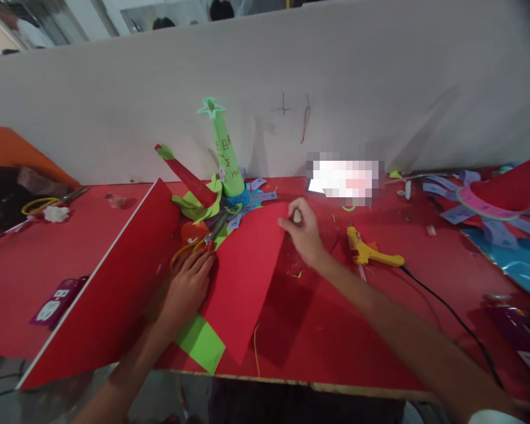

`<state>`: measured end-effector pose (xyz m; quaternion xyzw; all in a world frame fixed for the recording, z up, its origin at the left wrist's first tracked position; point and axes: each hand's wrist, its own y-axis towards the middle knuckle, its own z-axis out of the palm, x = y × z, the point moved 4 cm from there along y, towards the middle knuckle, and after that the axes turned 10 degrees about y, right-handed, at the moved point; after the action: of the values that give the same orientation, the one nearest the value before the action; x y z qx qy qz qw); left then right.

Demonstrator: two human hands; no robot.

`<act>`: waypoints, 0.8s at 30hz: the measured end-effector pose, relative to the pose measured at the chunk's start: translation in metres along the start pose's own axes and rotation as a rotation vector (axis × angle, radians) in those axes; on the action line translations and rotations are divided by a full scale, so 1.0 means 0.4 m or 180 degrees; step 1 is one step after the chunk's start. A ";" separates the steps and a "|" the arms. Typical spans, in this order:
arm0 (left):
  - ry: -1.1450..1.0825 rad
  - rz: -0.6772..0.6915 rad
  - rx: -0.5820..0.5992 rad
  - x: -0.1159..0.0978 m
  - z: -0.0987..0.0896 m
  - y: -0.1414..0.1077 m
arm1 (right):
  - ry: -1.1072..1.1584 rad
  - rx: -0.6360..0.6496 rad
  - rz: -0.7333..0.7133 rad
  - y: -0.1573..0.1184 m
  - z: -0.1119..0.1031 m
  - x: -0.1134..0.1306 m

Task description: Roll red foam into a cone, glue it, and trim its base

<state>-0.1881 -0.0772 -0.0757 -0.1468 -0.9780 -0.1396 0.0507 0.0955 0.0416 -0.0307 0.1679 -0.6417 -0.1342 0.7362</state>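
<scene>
A large red sheet (247, 271) is held raised and slightly curved over the table, its pointed lower corner toward the front edge. My right hand (304, 232) pinches the sheet's upper right corner. My left hand (192, 280) lies at the sheet's left edge, fingers close together, beside the orange-handled scissors (208, 237); whether it grips anything is not clear. Beneath the sheet and the left hand, a green paper piece (201, 343) shows. Behind stand a green paper cone (228, 156) topped by a star and a red cone (189, 176) with green petals around its base.
A red divider panel (110, 288) rises on the left. To the right lie a yellow glue gun (371, 250) with a black cord and, farther off, a red cone (512, 188) with lilac strips. A bright pixelated screen (347, 178) rests near the grey partition (357, 76).
</scene>
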 end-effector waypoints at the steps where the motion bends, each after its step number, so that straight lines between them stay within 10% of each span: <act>1: 0.0013 0.0013 -0.0014 0.000 -0.002 0.000 | -0.0065 -0.0087 -0.0071 0.005 -0.028 0.013; 12: -0.0980 0.0279 0.0066 -0.130 -0.012 0.076 | -0.2510 0.0326 -0.0016 -0.061 -0.299 0.012; 24: -0.4087 -0.0729 -0.0404 -0.198 0.142 0.437 | -0.1190 -0.0785 -0.0287 -0.097 -0.317 0.003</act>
<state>-0.0633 0.0780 -0.0959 -0.0985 -0.8132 -0.0861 -0.5671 0.2217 0.0153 -0.0610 0.0774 -0.7375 -0.2732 0.6127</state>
